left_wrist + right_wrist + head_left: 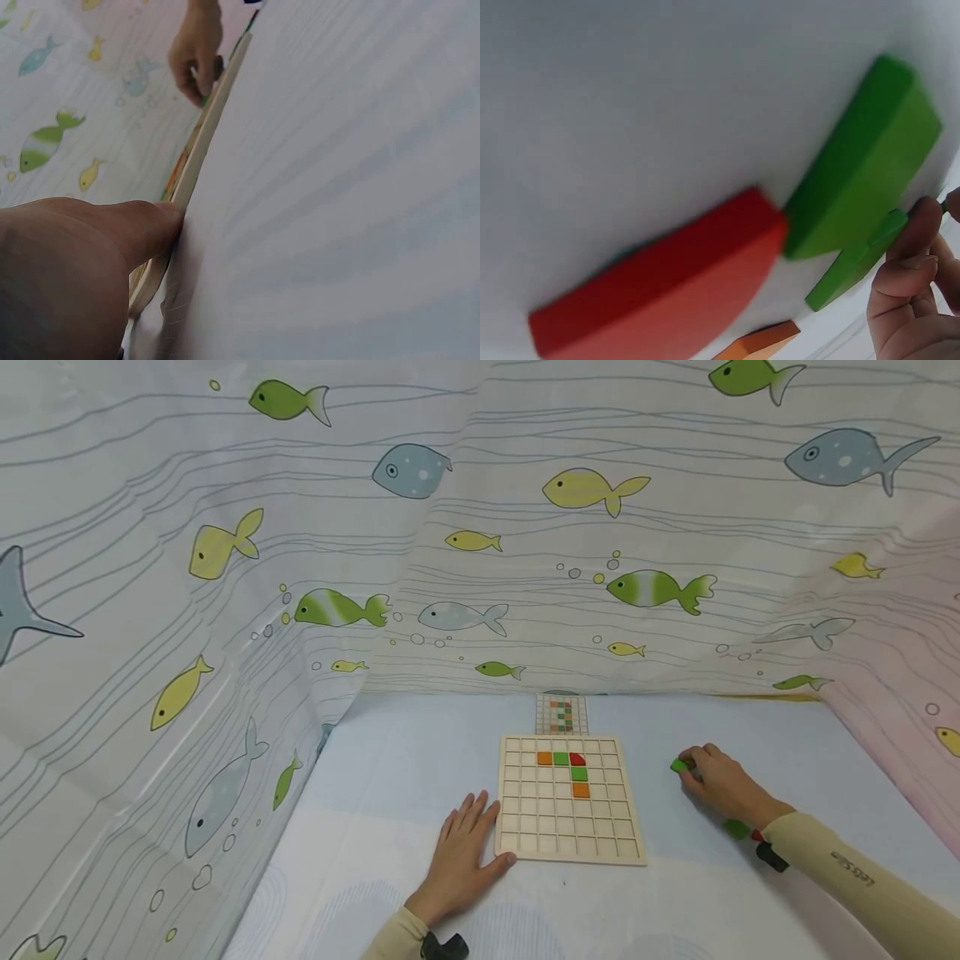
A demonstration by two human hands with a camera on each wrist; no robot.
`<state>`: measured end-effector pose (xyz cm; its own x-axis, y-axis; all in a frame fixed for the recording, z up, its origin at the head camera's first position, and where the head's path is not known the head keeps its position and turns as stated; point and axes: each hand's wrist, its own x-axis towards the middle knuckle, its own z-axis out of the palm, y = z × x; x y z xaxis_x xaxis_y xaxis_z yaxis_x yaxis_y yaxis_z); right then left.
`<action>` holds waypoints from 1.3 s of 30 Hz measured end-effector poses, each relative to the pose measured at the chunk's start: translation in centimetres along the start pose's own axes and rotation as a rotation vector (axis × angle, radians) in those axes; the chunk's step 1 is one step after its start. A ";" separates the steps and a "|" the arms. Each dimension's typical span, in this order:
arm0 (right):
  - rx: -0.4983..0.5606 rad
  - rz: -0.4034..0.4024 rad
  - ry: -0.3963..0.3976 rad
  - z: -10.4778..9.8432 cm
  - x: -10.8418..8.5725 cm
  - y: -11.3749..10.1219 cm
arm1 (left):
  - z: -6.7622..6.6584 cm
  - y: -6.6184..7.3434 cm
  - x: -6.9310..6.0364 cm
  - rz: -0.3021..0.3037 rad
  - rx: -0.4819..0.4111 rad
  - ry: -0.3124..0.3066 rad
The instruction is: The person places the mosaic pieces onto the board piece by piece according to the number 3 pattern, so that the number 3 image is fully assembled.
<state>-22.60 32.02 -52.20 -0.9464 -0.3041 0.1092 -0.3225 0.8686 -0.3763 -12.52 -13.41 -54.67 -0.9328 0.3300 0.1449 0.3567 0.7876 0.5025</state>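
Head view: low at centre of the frame, wooden grid board [528, 814] lying flat on the bench [405, 752], all four edges in sight. Set in its cells, a row of orange tile [544, 758], green tile [561, 758] and red tile [577, 759]; below the red, another green, then another orange. Just beyond the top edge, pattern card [561, 717]. Left of the board, left grip [467, 852] with fingers straight and spread, close along the left edge, thumb by the lower left corner. At right, right grip [716, 785] pinching a green piece [678, 765], well apart from the board, with a wide strip of open bench between. Beneath the right wrist, loose green block [737, 829] and red block [757, 836]. On the far left, more bench, up to the fish-printed sheet [517, 568].

Left wrist view: board seen edge-on, slanting from lower left to upper centre, left thumb touching its rim. Bench filling the right half; right grip at upper left.

Right wrist view: red block at lower left touching or nearly touching green block, impossible to tell which; near the fingers at right, second green block [851, 266]; at bottom, orange block [757, 342].
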 end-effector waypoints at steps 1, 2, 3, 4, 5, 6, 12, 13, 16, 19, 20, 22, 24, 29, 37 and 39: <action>0.009 0.009 -0.003 0.0 0.0 0.0 | 0.0 0.0 0.0 0.000 -0.001 0.000; 0.019 0.016 -0.006 0.0 0.0 -0.1 | 0.0 0.1 0.0 0.000 -0.001 -0.001; 0.028 0.022 -0.010 0.0 0.1 -0.1 | 0.0 0.1 0.0 0.000 -0.001 -0.002; 0.032 0.025 -0.014 0.0 0.1 -0.2 | -0.1 0.1 -0.1 -0.001 -0.003 -0.002; 0.033 0.027 -0.017 0.0 0.2 -0.3 | -0.1 0.1 -0.1 0.001 -0.004 -0.001; 0.036 0.030 -0.022 0.0 0.2 -0.5 | -0.1 0.2 -0.1 0.002 -0.006 0.001; 0.018 0.009 -0.023 0.2 0.5 -1.9 | -0.2 0.2 0.0 0.003 -0.011 -0.002; 0.011 0.000 -0.020 0.3 0.5 -2.1 | -0.2 0.2 0.0 0.001 -0.010 -0.005; 0.008 -0.029 -0.011 0.4 0.6 -3.0 | -0.2 0.2 -0.1 -0.003 -0.007 -0.010; 0.007 -0.055 -0.001 0.4 0.7 -3.9 | -0.2 0.2 -0.1 0.000 -0.005 -0.007; 0.010 -0.061 0.003 0.4 0.8 -4.2 | -0.2 0.2 -0.1 0.002 -0.003 -0.005; 0.011 -0.079 0.004 0.4 0.9 -4.7 | -0.3 0.2 -0.1 0.005 -0.001 -0.002; 0.007 -0.097 0.004 0.4 1.0 -5.2 | -0.3 0.2 0.0 0.006 0.000 -0.002; -0.012 -0.128 -0.036 0.7 1.3 -6.3 | -0.3 0.2 0.0 0.002 -0.001 -0.003; -0.003 -0.156 -0.086 0.9 1.6 -7.6 | -0.1 0.2 0.1 0.000 -0.003 0.001; 0.005 -0.167 -0.091 1.1 1.6 -7.8 | -0.1 0.2 0.1 -0.002 0.001 -0.001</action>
<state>-21.62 24.36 -50.07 -0.8740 -0.4782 0.0865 -0.4745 0.8013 -0.3642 -12.55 -13.26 -54.47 -0.9333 0.3295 0.1430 0.3553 0.7885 0.5021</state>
